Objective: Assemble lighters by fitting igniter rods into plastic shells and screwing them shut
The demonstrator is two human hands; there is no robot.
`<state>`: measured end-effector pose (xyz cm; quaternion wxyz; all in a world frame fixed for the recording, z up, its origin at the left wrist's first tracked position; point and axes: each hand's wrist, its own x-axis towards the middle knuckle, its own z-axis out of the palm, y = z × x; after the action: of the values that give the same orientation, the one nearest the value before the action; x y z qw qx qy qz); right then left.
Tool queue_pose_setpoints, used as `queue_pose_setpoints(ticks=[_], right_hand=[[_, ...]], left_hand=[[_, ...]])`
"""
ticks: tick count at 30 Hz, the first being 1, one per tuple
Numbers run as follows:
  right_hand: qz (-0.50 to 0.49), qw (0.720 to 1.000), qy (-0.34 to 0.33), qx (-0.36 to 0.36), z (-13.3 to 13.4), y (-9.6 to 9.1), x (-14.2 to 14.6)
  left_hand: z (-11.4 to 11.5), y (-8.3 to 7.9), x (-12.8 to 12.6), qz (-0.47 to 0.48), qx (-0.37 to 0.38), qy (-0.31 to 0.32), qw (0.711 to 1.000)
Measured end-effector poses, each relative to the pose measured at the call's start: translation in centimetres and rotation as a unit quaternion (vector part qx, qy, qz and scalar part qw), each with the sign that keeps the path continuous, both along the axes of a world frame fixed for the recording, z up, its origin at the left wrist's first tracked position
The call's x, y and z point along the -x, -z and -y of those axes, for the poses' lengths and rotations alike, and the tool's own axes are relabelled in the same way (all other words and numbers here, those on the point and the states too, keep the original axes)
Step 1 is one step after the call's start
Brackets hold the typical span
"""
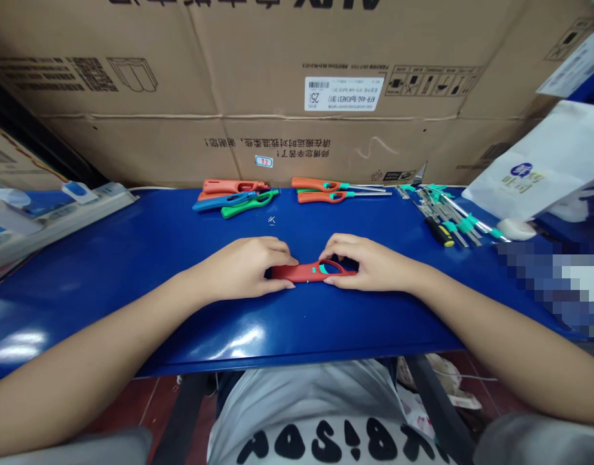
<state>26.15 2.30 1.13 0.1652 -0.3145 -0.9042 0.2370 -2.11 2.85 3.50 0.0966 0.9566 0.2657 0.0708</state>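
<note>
A red lighter casing (304,272) with a teal trigger lies level between my hands, low over the blue table. My left hand (253,266) is closed on its handle end. At the other end, my right hand (367,263) grips it around the trigger opening. No metal tube shows on this casing, though my right fingers cover part of that end. Behind my hands lie several empty-looking lighter casings in red (224,188), blue (224,201) and green (248,203). To their right rest orange lighters (321,196) with metal tubes.
A pile of metal lighter tubes with teal parts (447,210) lies at the right, beside a black and yellow screwdriver (440,232). Tiny metal pieces (272,221) sit mid-table. A cardboard wall (258,145) stands behind; a power strip (93,206) is at left, a white bag (534,165) at right.
</note>
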Motion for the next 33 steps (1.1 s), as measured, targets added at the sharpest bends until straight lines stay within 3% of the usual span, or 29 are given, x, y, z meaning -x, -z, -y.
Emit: queue_pose_setpoints(ticks=[10,16,19,27,33], right_hand=[[0.043,0.998,0.024,-0.029,0.4,0.2,0.2],[0.125,0.987,0.015,-0.102,0.8,0.0,0.3],[0.126,0.986,0.003,-0.113,0.7,0.0,0.1],[0.102,0.991,-0.031,-0.082,0.5,-0.2,-0.1],[0.095,0.986,-0.077,-0.116,0.5,-0.1,-0.4]], left_hand=[[0.8,0.8,-0.7,0.058,0.084,-0.099,0.990],[1.4,1.6,-1.4,-0.010,-0.048,-0.059,0.997],[1.3,2.0,-1.3,-0.008,-0.080,-0.031,0.996],[0.9,2.5,-0.9,0.046,-0.081,-0.003,0.996],[1.0,2.7,-1.1,0.079,-0.064,0.015,0.995]])
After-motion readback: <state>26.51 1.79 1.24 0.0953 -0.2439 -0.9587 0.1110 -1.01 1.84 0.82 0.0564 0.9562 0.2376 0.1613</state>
